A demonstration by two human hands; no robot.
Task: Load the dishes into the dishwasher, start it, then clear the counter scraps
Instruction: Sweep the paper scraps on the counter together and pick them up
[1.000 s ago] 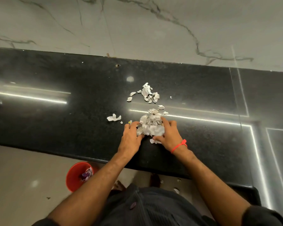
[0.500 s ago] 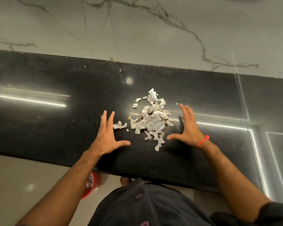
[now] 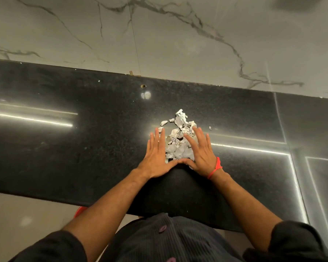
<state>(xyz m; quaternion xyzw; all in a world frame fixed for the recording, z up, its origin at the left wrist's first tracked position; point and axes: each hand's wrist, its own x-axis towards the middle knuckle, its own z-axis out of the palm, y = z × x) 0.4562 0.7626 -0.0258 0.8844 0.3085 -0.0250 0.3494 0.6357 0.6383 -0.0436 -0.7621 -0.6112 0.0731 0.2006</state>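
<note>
Scraps: I am seeing the white paper scraps [image 3: 179, 142] lying in 1 heap on the black counter [image 3: 64, 148], its long axis running away from me toward the wall.
Hands: my left hand [image 3: 157, 157] and right hand [image 3: 202, 154] are lying flat with fingers straight, flanking the heap, thumbs meeting at its near end.
Nearness: I am judging both equally near; a few stray bits are sitting beyond the fingertips.
Bin: a red bucket [image 3: 80, 211] is peeking out below the counter edge, on my left.

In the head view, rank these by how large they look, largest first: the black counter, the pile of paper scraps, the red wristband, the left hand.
1. black counter
2. pile of paper scraps and left hand: they look alike in size, so no ranking
3. red wristband
</note>
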